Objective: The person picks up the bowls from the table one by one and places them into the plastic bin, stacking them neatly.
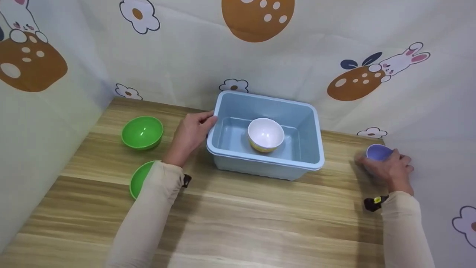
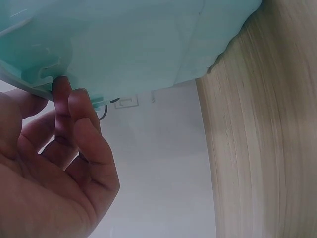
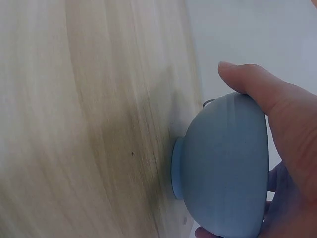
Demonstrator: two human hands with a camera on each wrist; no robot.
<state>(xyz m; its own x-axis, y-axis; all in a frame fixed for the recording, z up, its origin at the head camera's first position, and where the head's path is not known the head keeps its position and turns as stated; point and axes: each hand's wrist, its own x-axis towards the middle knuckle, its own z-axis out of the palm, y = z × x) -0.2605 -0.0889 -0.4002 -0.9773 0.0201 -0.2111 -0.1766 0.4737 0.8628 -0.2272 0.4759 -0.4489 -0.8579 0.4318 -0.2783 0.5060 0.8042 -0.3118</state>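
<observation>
A light blue plastic tub (image 1: 316, 128) stands at the middle back of the wooden table, with a white bowl (image 1: 265, 134) tilted inside it. My left hand (image 1: 191, 134) holds the tub's left rim; in the left wrist view its fingertips (image 2: 62, 87) sit under the rim of the tub (image 2: 138, 44). At the far right my right hand (image 1: 388, 169) grips a small purple-blue bowl (image 1: 378, 152) standing on the table. In the right wrist view the thumb lies along the side of this bowl (image 3: 223, 168).
A green bowl (image 1: 142, 131) sits left of the tub. A second green bowl (image 1: 138, 179) is partly hidden by my left forearm. Patterned cloth walls close in the left, back and right sides of the table (image 1: 238, 219).
</observation>
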